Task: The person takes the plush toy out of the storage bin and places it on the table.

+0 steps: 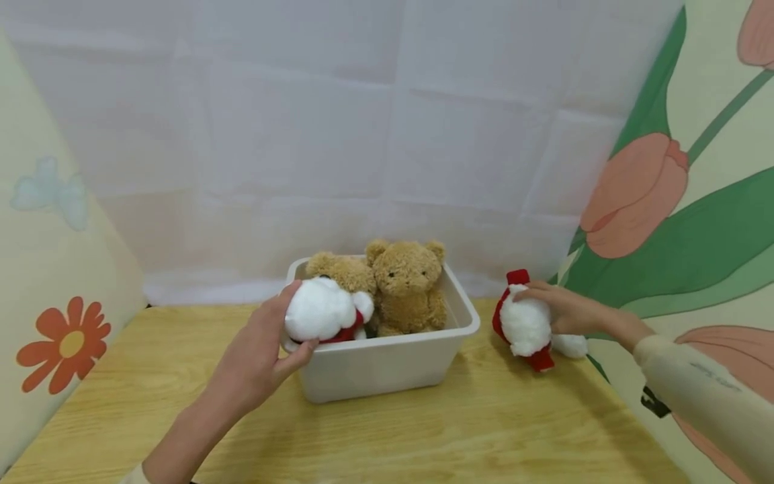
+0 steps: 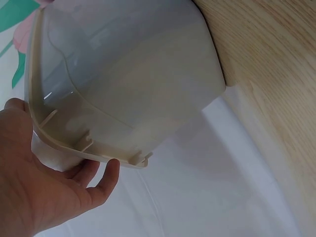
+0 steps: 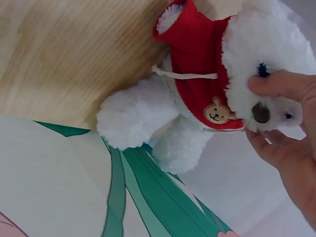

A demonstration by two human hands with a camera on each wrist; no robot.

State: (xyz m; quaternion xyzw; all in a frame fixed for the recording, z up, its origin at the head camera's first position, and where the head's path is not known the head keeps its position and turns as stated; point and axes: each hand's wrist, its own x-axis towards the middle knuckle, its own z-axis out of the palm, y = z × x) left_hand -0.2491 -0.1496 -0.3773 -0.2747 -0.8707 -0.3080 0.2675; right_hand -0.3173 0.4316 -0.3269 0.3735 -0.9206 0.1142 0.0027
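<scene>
My left hand [image 1: 254, 353] holds a white plush toy in red [image 1: 320, 310] by its rounded white head, at the left end of a white plastic bin [image 1: 375, 370]. In the left wrist view, the fingers of that hand [image 2: 54, 190] lie right at the bin's rim [image 2: 74, 150]. On the right, my right hand [image 1: 568, 309] grips the head of a white teddy bear [image 1: 525, 326] lying on its side. The right wrist view shows this bear's red hoodie [image 3: 197, 69], with the thumb pressed beside one eye and the fingers under the muzzle.
Two brown teddy bears sit in the bin, one upright [image 1: 406, 279] and one partly hidden [image 1: 346, 272] behind the white toy. A wooden table [image 1: 387, 444] bears everything. White cloth [image 1: 338, 134] hangs behind, and flower-patterned panels [image 1: 713, 269] stand at both sides.
</scene>
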